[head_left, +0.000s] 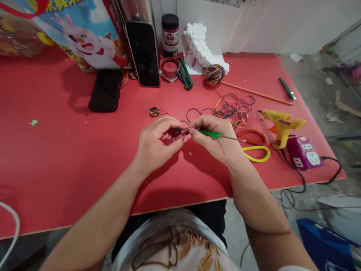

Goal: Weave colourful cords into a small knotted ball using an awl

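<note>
Near the middle of the red table, my left hand (158,145) pinches a small multicoloured yarn piece (184,132), mostly hidden by the fingers. My right hand (213,137) is closed on a crochet hook with a green handle (210,133); its metal shaft points right, across the palm side. The fingertips of both hands meet at the yarn piece. Loose multicoloured yarn (232,109) lies tangled beyond my right hand, and a strand runs toward the fingers. A small round yarn piece (154,111) rests on the table beyond my left hand.
Right of my hands lie scissors (258,154) with red and yellow handles, a yellow glue gun (282,126) and a purple power socket (304,152). Behind are a yarn ball (214,75), a green cutter (185,74), tape (169,67), an upright phone (143,54) and a black phone (105,90).
</note>
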The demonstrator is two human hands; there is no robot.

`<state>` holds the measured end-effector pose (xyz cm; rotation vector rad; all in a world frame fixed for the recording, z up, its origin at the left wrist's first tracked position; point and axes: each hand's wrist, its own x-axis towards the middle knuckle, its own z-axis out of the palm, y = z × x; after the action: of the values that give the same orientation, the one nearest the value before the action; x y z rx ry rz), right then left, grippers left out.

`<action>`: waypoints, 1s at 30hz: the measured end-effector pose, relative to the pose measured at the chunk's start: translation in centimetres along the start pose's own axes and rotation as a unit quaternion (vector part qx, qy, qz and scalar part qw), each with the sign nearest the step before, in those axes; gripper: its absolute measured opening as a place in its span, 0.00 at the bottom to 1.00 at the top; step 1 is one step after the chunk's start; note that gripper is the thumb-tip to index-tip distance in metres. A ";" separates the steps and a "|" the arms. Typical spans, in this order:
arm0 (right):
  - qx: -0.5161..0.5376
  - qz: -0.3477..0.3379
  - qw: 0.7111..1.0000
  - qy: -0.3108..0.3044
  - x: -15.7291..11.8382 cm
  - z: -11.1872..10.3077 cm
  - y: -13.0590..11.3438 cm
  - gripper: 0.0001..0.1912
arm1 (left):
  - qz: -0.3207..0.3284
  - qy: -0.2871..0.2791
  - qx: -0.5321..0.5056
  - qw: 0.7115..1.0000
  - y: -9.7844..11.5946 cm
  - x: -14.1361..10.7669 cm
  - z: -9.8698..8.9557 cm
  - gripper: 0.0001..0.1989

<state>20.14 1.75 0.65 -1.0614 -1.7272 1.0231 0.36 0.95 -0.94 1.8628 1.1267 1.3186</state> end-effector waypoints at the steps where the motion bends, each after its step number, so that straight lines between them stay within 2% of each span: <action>1: 0.005 0.006 1.000 0.006 0.0 0.0 -0.1 0.05 | -0.053 0.004 -0.052 0.997 0.0 0.0 0.1 0.05; 4: -0.001 -0.006 1.000 0.023 -0.1 0.2 -0.5 0.05 | -0.189 0.004 -0.193 0.963 -0.1 0.1 0.3 0.10; 6: -0.014 -0.020 0.999 0.035 -0.3 0.3 -0.6 0.03 | -0.232 0.004 -0.233 0.944 -0.2 0.1 0.4 0.12; 8: -0.030 -0.031 0.998 0.047 -0.4 0.5 -0.5 0.02 | -0.243 0.008 -0.246 0.938 -0.2 0.2 0.4 0.13; 16: -0.110 -0.093 0.988 0.053 -0.5 0.5 -0.3 0.02 | -0.229 0.018 -0.251 0.940 -0.3 0.1 0.4 0.12; 25: -0.202 -0.156 0.962 0.094 -0.6 1.1 0.3 0.05 | -0.157 0.074 -0.211 0.962 0.0 -0.4 1.4 0.07; 30: -0.221 -0.173 0.955 0.097 -0.6 1.2 0.3 0.05 | -0.087 0.085 -0.182 0.976 0.1 -0.7 1.8 0.05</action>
<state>19.30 1.05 -0.13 -1.0350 -1.9341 0.3056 2.02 0.35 -1.79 1.3786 1.0237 1.4894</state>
